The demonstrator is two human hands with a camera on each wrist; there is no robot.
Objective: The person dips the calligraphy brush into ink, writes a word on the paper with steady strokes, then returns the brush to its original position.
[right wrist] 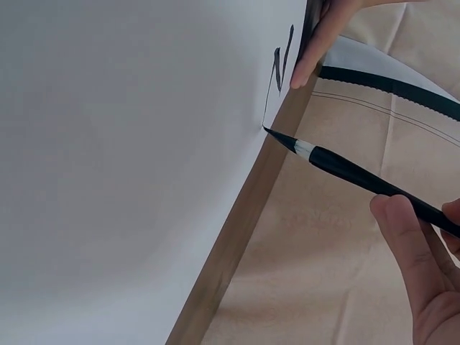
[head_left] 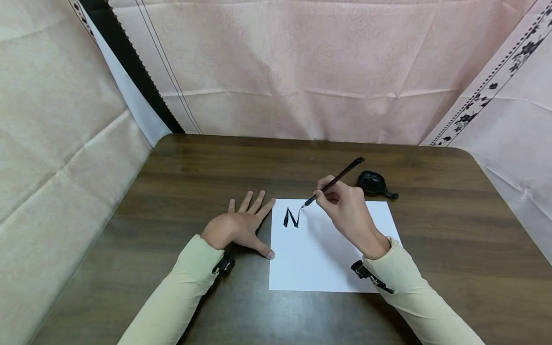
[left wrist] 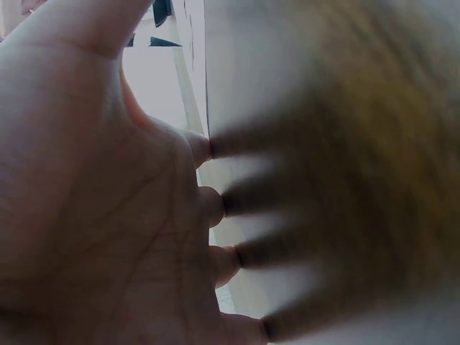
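A white sheet of paper (head_left: 327, 258) lies on the brown wooden table, with black strokes (head_left: 291, 218) like an N near its upper left. My right hand (head_left: 347, 211) pinches a dark-handled writing brush (head_left: 338, 176), tilted with its tip down at the paper. In the right wrist view the black brush tip (right wrist: 280, 139) meets the end of a thin line. My left hand (head_left: 241, 227) is spread with fingers apart at the sheet's left edge, thumb and forefinger at the paper's border. The left wrist view shows its palm (left wrist: 108, 187) and fingertips on the tabletop.
A small black ink dish (head_left: 372, 183) with a short handle stands behind the paper, just beyond my right hand. The table's rounded far edge (head_left: 302, 139) meets pale cloth (head_left: 302, 72) hanging behind. A black device is strapped at each sleeve cuff.
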